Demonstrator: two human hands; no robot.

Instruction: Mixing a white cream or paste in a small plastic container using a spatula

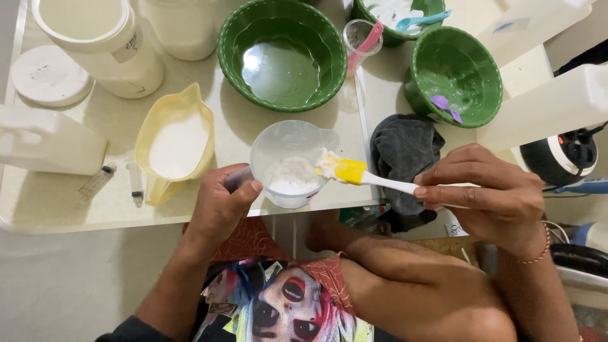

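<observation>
Right now my left hand [221, 202] is wrapped around the handle of the clear measuring cup [288, 161], thumb pressed over the top, so the cup stays put on the bench [63, 212] close to its front edge. My right hand [500, 196] is closed on the white handle of the yellow spatula [350, 171], fingers pinched together along it, with the blade resting across the cup's rim. White paste clings to the blade tip, and more of the same white stuff sits at the bottom of the cup; holding the blade over the opening keeps any drips falling inside.

Everything else I place from the cup. Just left of it stands a yellow jug [174, 142] filled with white liquid, spout pointing away from me. Further left lie two syringes [120, 180], flat on the bench, and beyond them a white plastic canister [44, 142]. Behind the cup is a large green bowl [282, 54] holding a pale, glossy pool. To the right of the cup a dark grey rag [405, 152] is bunched up, near enough for wiping. Behind the rag sits a second green bowl [453, 79] with a small purple scoop inside. A small clear cup with a pink stick [362, 39] stands between the two bowls.
</observation>
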